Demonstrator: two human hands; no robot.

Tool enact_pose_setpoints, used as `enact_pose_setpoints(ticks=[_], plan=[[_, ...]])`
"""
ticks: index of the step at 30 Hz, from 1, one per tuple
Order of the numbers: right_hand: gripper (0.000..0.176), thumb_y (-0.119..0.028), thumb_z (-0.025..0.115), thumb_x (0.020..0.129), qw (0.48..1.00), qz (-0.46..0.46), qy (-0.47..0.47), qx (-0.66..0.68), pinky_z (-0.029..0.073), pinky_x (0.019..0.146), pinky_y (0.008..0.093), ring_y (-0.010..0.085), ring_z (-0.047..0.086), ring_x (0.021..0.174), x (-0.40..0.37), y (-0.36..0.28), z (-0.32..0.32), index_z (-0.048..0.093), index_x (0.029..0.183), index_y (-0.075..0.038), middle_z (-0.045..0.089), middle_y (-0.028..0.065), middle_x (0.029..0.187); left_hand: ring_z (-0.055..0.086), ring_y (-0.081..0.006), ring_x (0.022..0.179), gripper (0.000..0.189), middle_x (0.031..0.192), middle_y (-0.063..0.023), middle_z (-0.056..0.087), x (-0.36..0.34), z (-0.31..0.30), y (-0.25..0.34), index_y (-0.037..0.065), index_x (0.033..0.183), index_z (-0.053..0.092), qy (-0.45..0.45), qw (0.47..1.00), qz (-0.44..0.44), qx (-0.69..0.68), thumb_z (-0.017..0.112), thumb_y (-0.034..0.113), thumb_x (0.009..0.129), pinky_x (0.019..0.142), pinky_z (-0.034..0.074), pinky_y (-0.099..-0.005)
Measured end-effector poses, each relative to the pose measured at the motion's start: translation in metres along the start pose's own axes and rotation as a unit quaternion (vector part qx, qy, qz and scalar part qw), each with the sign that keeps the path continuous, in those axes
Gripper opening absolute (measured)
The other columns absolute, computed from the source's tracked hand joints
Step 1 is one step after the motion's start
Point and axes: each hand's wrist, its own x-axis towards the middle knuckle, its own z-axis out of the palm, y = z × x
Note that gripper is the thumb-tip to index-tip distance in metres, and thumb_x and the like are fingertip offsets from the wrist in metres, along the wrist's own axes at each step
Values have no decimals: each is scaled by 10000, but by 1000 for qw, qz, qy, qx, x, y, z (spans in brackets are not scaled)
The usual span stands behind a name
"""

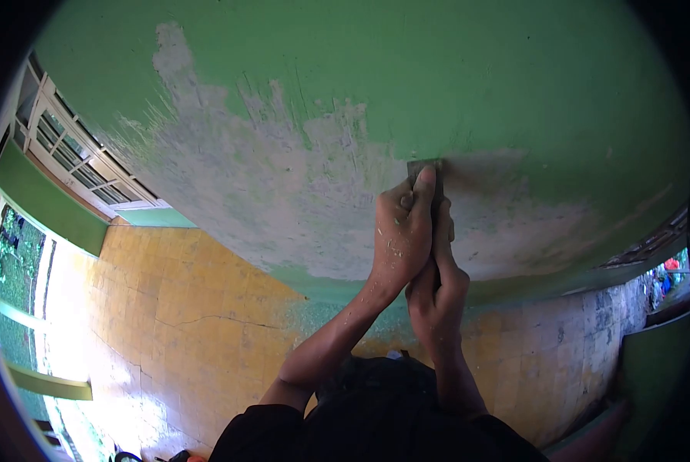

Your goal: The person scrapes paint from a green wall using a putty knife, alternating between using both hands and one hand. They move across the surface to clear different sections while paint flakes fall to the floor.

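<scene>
Both my hands grip one scraper (pixel 424 166) pressed flat against a green painted wall (pixel 476 77). My left hand (pixel 402 231) lies on top, its index finger stretched along the tool up to the blade. My right hand (pixel 436 296) wraps the handle just below it. The blade edge sits at the border between green paint and a wide scraped patch (pixel 268 192) of pale grey plaster. Most of the tool is hidden by my fingers.
A yellow tiled floor (pixel 191 339) strewn with green paint dust lies below the wall. A window with white frames (pixel 75 158) stands at the left, with a bright opening and greenery beyond. A doorway opens at the far right (pixel 668 277).
</scene>
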Motion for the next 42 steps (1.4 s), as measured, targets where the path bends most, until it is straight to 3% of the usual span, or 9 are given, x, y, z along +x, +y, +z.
enact_pose_setpoints(ticks=[3, 5, 10, 14, 18, 23, 27, 30, 42], plan=[[541, -28, 422, 1029, 995, -92, 46, -19, 473, 881, 245, 115, 606, 1044, 8, 5, 8, 324, 1556, 42, 661, 195, 1304, 548, -106, 522, 440, 622, -34, 546, 7, 2, 15, 6, 804, 540, 5, 999, 34, 8, 483, 328, 1098, 466, 446, -290], [547, -13, 414, 1017, 996, -85, 37, -1, 472, 824, 232, 101, 601, 966, 15, -7, 5, 334, 1556, 29, 687, 185, 1251, 551, -109, 516, 444, 620, -36, 551, 8, 3, 19, 3, 802, 549, 6, 999, 41, 7, 488, 331, 1095, 457, 445, -289], [552, 14, 408, 1009, 989, -125, 61, -48, 478, 798, 234, 115, 618, 923, 9, 7, 9, 348, 1558, 16, 687, 144, 1231, 550, -106, 516, 442, 600, -40, 546, 3, 2, 8, -1, 787, 541, 29, 999, 6, -13, 491, 312, 1095, 461, 438, -298], [576, 31, 440, 980, 995, -96, 42, -6, 546, 730, 317, 230, 704, 742, 15, -10, 7, 341, 1548, 39, 676, 235, 841, 568, -116, 517, 465, 638, -44, 578, 10, 0, 24, 3, 810, 573, 4, 998, 62, 10, 500, 370, 1087, 451, 453, -284], [608, 9, 438, 993, 996, -37, 2, 83, 505, 604, 269, 99, 577, 619, 12, -7, 3, 301, 1585, -10, 609, 86, 751, 617, -139, 593, 442, 688, -82, 638, 7, -13, 20, -25, 867, 574, -30, 998, 43, 37, 466, 336, 1099, 550, 506, -286], [687, 27, 425, 977, 972, 82, -61, 213, 393, 475, 219, 32, 467, 546, -9, -3, -1, 200, 1622, -45, 593, 20, 833, 666, -165, 684, 449, 826, -122, 693, -8, -22, -11, -44, 1001, 600, -33, 996, 17, -80, 442, 363, 1104, 660, 561, -289], [705, 21, 415, 974, 976, 46, -45, 207, 392, 479, 231, 37, 461, 544, -7, -5, 9, 164, 1629, -46, 599, 34, 876, 676, -156, 681, 439, 848, -160, 714, -4, -24, -2, -4, 1002, 607, -72, 993, -18, -91, 408, 371, 1112, 643, 551, -289], [695, 8, 410, 980, 981, 42, -46, 186, 406, 497, 243, 44, 480, 556, -4, -5, 7, 162, 1627, -36, 607, 40, 860, 641, -143, 626, 467, 751, -126, 683, 9, -22, -4, -13, 956, 613, -64, 997, 52, 2, 411, 378, 1111, 582, 510, -280], [662, -12, 392, 998, 980, 43, -42, 188, 425, 529, 242, 41, 510, 602, -8, -6, 13, 154, 1614, 13, 631, 64, 878, 609, -132, 599, 451, 698, -70, 609, 6, -23, -3, -42, 903, 601, -45, 998, 39, -7, 463, 339, 1101, 548, 489, -291]])
